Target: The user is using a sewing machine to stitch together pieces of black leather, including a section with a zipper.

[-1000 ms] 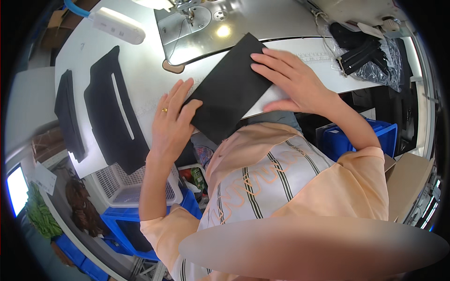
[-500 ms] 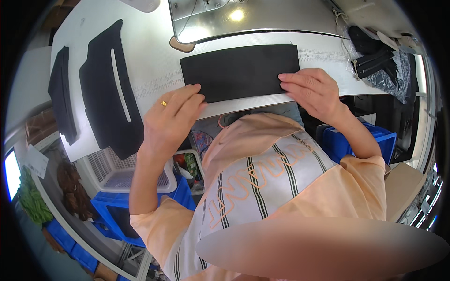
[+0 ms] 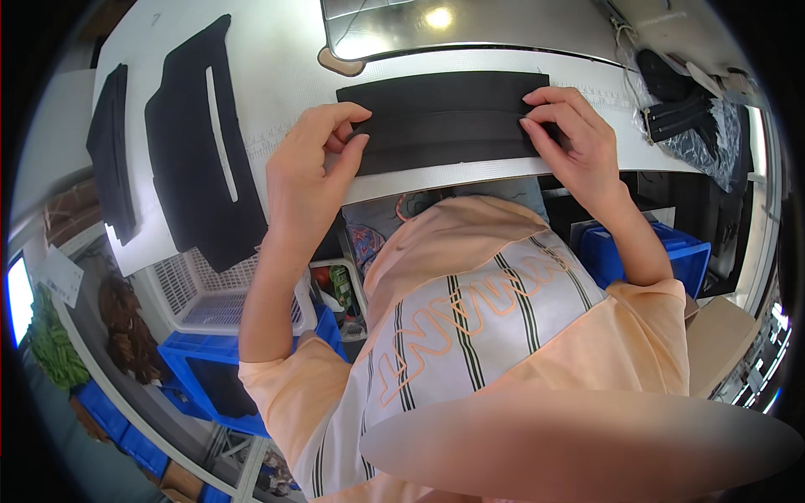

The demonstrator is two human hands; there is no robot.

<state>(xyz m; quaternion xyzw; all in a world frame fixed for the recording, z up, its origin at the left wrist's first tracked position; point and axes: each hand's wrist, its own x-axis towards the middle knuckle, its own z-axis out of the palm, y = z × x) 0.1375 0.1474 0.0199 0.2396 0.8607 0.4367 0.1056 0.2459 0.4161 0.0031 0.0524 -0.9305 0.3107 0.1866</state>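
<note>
A black rectangular fabric piece [image 3: 444,117] lies crosswise on the white table edge, with long creases along it. My left hand [image 3: 310,159] has thumb and fingers curled in a grip at the piece’s left end. At the right end my right hand [image 3: 579,147] pinches the piece with bent fingers. To the left on the table lie a large black cut panel [image 3: 180,159] with a long slit and a narrower black piece [image 3: 113,159].
The sewing machine’s metal bed [image 3: 478,29] is behind the fabric. A bag with black zippers [image 3: 688,126] sits at right. Below are a white plastic basket [image 3: 201,293], blue bins [image 3: 641,264] and a cardboard box [image 3: 721,335]. The white table [image 3: 142,50] curves leftward.
The black piece has turned from diagonal to crosswise and now shows lengthwise creases. My hands have moved onto its two ends, with the fingers more bent.
</note>
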